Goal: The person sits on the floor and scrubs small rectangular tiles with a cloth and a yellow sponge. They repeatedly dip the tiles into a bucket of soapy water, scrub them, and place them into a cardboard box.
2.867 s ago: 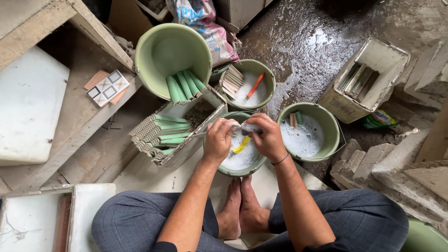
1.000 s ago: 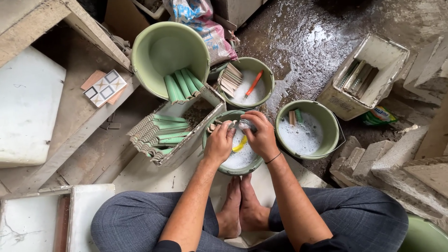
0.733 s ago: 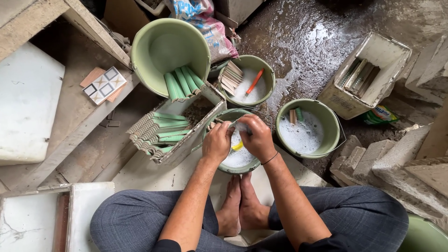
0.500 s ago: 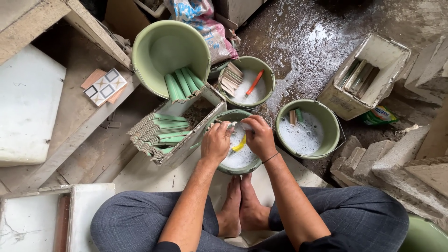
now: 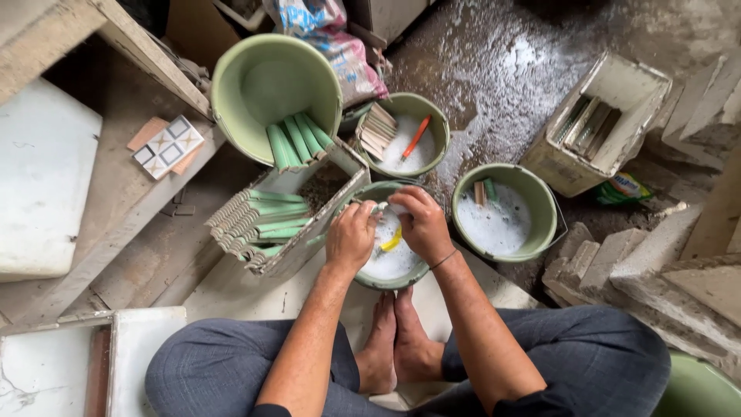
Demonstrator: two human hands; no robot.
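both hands are working over a green bowl (image 5: 369,278) of soapy water on the floor between the knees. the left hand (image 5: 351,235) and right hand (image 5: 421,224) are clamping their fingers on a small pale tile piece (image 5: 380,207) above the bowl's far rim, with a yellow brush (image 5: 390,241) lying in the foam just below them.

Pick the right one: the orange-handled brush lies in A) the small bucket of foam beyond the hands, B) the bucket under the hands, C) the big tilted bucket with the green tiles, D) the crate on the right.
A: the orange-handled brush lies on the foam in the small green bucket beyond both hands, beside a stack of tiles; the bucket under the hands holds a yellow one instead.
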